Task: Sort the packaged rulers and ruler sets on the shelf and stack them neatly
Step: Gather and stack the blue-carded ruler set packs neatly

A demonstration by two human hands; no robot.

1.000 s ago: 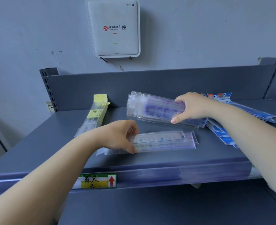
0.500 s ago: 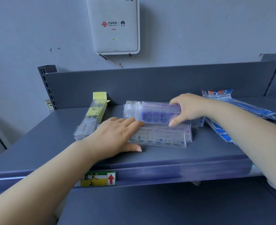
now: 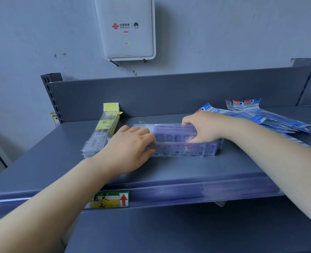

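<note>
A stack of clear purple-printed ruler packs (image 3: 176, 138) lies across the middle of the grey shelf (image 3: 169, 167). My right hand (image 3: 204, 127) grips the stack's right part, fingers over its far edge and thumb on the near side. My left hand (image 3: 131, 148) rests flat against the stack's left end, fingers straight. Under the upper bundle lies another clear ruler pack (image 3: 180, 149). A pile of yellow-topped ruler packs (image 3: 103, 132) lies to the left. Blue ruler set packs (image 3: 271, 118) fan out at the right, partly hidden by my right forearm.
The shelf's back panel (image 3: 169, 94) rises behind the packs. A white WiFi box (image 3: 125, 28) hangs on the wall above. A green and yellow price label (image 3: 110, 199) sits on the shelf's front rail. A lower shelf (image 3: 169, 230) lies below.
The tilted upper bundle has come down onto the lower pack. My left hand moved from pinching the lower pack to pressing flat on the stack's left end.
</note>
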